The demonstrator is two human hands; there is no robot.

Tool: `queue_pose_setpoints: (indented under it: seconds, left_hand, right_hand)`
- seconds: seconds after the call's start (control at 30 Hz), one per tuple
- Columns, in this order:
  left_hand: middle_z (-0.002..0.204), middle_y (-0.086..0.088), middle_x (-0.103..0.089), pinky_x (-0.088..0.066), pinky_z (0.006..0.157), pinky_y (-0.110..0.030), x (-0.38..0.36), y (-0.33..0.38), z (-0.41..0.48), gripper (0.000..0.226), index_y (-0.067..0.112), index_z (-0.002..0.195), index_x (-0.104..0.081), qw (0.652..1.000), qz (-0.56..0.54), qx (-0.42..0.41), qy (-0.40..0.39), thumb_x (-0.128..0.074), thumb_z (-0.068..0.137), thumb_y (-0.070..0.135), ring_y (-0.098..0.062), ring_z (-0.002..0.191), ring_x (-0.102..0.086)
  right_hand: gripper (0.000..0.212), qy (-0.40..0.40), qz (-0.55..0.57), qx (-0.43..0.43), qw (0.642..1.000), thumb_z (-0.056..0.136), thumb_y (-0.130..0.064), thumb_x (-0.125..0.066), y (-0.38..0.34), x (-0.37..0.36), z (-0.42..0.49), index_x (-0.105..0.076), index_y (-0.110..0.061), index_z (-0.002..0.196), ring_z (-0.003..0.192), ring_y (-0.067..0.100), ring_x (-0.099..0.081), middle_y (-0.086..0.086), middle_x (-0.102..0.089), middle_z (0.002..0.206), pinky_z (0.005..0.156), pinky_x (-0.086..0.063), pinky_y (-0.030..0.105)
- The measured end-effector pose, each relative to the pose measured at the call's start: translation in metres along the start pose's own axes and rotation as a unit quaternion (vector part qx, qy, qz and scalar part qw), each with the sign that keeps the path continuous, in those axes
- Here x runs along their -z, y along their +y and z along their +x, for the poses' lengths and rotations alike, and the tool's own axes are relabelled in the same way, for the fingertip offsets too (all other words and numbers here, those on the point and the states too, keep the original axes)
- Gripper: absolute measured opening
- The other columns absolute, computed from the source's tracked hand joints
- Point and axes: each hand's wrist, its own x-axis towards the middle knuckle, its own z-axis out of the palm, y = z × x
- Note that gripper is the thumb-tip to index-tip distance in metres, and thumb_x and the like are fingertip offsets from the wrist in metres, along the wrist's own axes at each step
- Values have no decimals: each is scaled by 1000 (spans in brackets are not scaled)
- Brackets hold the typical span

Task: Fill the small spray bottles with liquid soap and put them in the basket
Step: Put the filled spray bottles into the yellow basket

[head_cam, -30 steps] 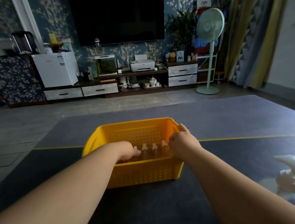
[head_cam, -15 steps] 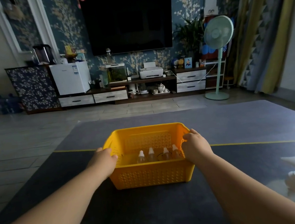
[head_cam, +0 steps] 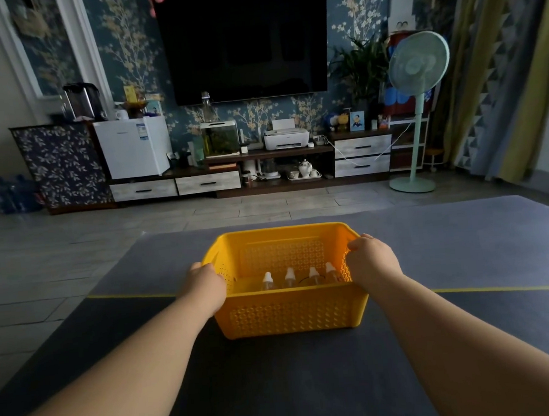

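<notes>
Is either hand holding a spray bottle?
No, the left hand and right hand grip the basket by its sides; the spray bottles stand inside it.

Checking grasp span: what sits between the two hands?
Head view: the yellow perforated plastic basket, left hand and right hand gripping its sides, four small clear white-capped spray bottles inside.

A dark television (head_cam: 243,42) hangs above a low cabinet (head_cam: 250,173); a green fan (head_cam: 417,98) stands right.
</notes>
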Motion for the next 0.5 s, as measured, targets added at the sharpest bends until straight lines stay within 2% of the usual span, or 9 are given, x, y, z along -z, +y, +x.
queue_pose_setpoints:
  seconds: [0.1,0.27,0.4,0.5]
  left_hand:
    - [130,-5,-44,-29,47,-20,-8,9,24,43,13,141,-33,998,-53,17,1,-39,99,20,-10,73,-39]
    - [110,-3,-42,-29,46,-22,-18,17,57,43,14,142,-33,998,-63,28,14,-37,100,21,-10,66,-40]
    - [137,-6,-39,-37,61,-25,-23,20,75,45,11,144,-30,1000,-19,15,18,-36,99,18,-15,86,-40]
    - [138,-6,-40,-36,56,-25,-25,20,84,45,11,143,-31,999,-16,15,24,-36,99,19,-16,84,-42]
  right_hand:
    - [30,3,-4,3,1000,92,-6,-57,-2,-8,26,-66,-15,119,98,21,-60,3,-53,126,73,-55,29]
    - [34,24,-9,1,1000,95,-3,-46,-6,-20,61,-64,-15,121,86,18,-56,-1,-52,107,64,-49,26]
    - [36,24,-8,-8,1000,95,-2,-43,-10,-23,77,-63,-14,123,90,21,-57,5,-58,119,73,-54,30]
    - [33,19,-10,-6,1000,95,-4,-44,-10,-24,84,-63,-14,120,83,19,-54,3,-59,118,61,-46,27]
